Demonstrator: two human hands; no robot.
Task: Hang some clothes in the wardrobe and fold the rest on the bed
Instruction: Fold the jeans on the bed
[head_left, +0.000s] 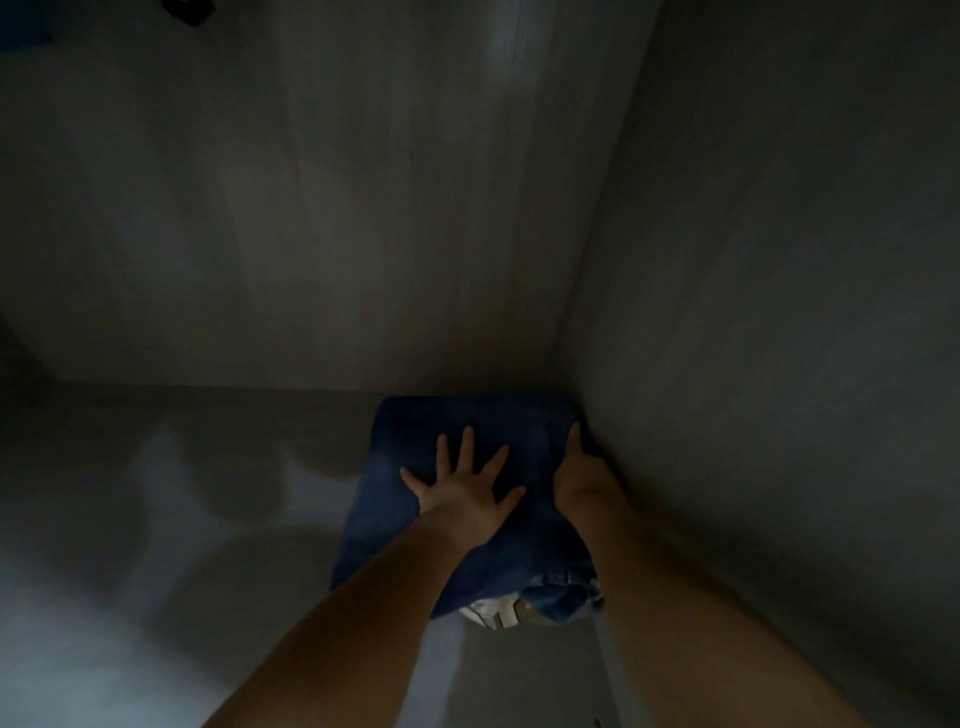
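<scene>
- While my left hand (462, 486) presses flat, fingers spread, on the folded jeans (415, 519), they run near-to-far into the shelf's right corner.
- My right hand (576, 475) grips their right edge.

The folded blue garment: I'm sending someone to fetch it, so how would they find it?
Look in the wardrobe's right back corner. The folded blue garment lies there on the pale shelf, denim-like, the only dark thing.
</scene>
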